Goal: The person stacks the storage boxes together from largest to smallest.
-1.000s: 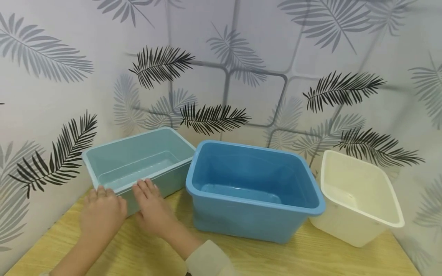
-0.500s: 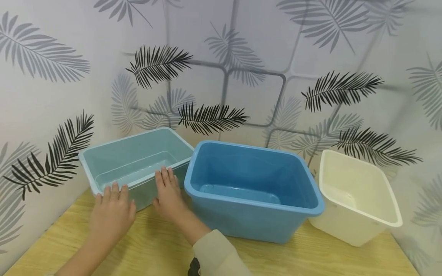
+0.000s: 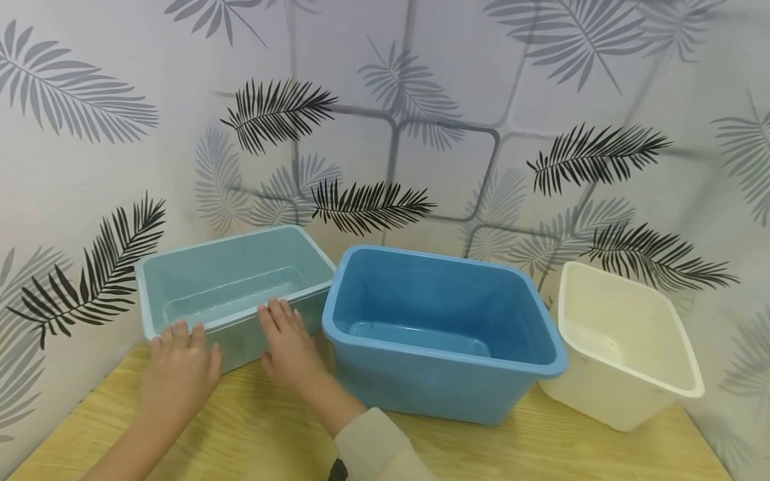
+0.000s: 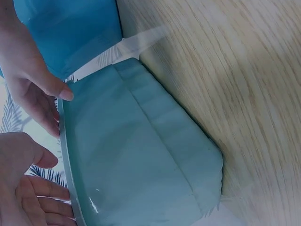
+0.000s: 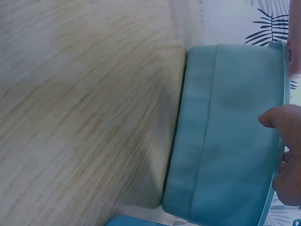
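Observation:
A pale teal plastic bin [image 3: 243, 345] stands upright on the wooden table at the left. My left hand [image 3: 180, 371] rests on its near rim close to the left corner, fingers extended. Farther right along that rim, my right hand [image 3: 291, 347] lies with straight fingers on the edge. In the right wrist view the right thumb [image 5: 270, 117] lies against the outer wall of the bin [image 5: 230, 136], below the rim. The left wrist view has both hands at the rim, the left hand [image 4: 28, 188] nearer the camera. Some fingertips are hidden by the rim.
A larger blue bin [image 3: 421, 384] stands right beside the teal one, its left rim close to the teal bin's corner. Farther right is a cream bin [image 3: 607, 394]. Behind them rises a leaf-patterned wall covering [image 3: 445, 73]. Wooden tabletop [image 3: 252, 441] lies in front.
My right hand has moved right along the rim, away from the left hand. The teal bin has turned slightly, its near left corner coming toward me. The blue and cream bins stay put.

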The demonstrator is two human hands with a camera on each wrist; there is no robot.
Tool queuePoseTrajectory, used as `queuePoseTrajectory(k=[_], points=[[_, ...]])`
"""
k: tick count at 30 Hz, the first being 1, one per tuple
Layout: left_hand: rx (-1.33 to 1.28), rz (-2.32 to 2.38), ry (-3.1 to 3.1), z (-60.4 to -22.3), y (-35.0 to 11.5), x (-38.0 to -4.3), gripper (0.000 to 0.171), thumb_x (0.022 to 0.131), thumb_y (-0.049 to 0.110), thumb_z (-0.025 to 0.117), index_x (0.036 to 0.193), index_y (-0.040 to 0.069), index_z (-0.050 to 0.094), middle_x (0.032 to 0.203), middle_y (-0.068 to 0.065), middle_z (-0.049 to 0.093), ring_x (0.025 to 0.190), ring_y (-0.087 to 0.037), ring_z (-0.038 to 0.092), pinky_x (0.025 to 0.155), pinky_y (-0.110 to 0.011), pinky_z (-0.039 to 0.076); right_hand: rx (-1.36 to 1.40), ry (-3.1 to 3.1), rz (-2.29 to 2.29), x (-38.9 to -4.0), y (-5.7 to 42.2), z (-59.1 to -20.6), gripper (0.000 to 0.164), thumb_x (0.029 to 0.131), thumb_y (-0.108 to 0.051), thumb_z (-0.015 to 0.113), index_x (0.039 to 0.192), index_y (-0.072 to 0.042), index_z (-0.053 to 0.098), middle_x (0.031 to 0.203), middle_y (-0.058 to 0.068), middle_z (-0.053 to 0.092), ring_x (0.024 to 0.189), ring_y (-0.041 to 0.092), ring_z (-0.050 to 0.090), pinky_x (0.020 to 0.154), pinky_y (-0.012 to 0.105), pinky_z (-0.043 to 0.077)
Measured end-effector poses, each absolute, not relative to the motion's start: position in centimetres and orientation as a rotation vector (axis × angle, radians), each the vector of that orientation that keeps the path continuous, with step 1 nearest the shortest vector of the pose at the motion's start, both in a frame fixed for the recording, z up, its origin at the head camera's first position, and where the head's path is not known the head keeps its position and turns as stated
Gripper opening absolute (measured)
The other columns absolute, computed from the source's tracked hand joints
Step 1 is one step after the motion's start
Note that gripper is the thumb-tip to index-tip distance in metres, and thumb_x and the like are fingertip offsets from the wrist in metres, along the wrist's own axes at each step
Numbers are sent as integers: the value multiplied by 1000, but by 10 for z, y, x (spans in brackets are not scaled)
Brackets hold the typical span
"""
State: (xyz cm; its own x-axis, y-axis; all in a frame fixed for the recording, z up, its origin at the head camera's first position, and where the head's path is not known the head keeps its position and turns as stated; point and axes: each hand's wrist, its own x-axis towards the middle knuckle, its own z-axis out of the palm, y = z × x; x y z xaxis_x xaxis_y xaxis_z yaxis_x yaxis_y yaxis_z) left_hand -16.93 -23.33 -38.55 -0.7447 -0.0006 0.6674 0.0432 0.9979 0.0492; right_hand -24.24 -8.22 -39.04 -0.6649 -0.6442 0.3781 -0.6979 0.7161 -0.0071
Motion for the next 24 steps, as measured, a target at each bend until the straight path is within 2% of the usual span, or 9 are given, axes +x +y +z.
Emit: queuePoseTrajectory(k=[5, 8, 15, 21, 24], points=[[12, -104, -2409, -387, -238, -169, 43, 77, 12, 62, 101, -22, 56, 106, -45, 53, 102, -59, 50, 88, -64, 41, 1033, -2523, 172, -238, -86, -393, 65, 83, -18, 65, 141, -8, 36, 146, 9, 39, 138, 22, 34, 111, 34, 33], [2, -104, -2351, -388, -242, -170, 41, 74, 11, 63, 97, -23, 56, 101, -45, 54, 98, -59, 51, 86, -64, 43, 1028, -2488, 128, -233, -88, -394, 64, 83, -19, 65, 140, -9, 38, 145, 8, 41, 136, 20, 36, 109, 31, 35], [17, -123, -2288, -387, -248, -167, 35, 74, 9, 62, 86, -24, 56, 92, -45, 54, 91, -58, 51, 79, -64, 42, 1064, -2467, 132, -225, -86, -390, 63, 86, -21, 62, 141, -6, 35, 147, 10, 36, 138, 23, 33, 111, 31, 33], [-63, -73, -2352, -384, -249, -170, 41, 74, 13, 66, 102, -17, 59, 109, -41, 55, 102, -55, 51, 83, -63, 44, 921, -2517, 255, -236, -77, -388, 66, 86, -16, 61, 141, 1, 31, 150, 18, 27, 140, 33, 26, 112, 40, 30], [-114, -59, -2430, -385, -249, -173, 46, 75, 14, 68, 112, -12, 58, 116, -40, 52, 106, -58, 49, 84, -68, 41, 859, -2608, 341, -241, -74, -390, 67, 86, -15, 61, 142, 2, 28, 151, 19, 24, 141, 36, 21, 113, 43, 27]])
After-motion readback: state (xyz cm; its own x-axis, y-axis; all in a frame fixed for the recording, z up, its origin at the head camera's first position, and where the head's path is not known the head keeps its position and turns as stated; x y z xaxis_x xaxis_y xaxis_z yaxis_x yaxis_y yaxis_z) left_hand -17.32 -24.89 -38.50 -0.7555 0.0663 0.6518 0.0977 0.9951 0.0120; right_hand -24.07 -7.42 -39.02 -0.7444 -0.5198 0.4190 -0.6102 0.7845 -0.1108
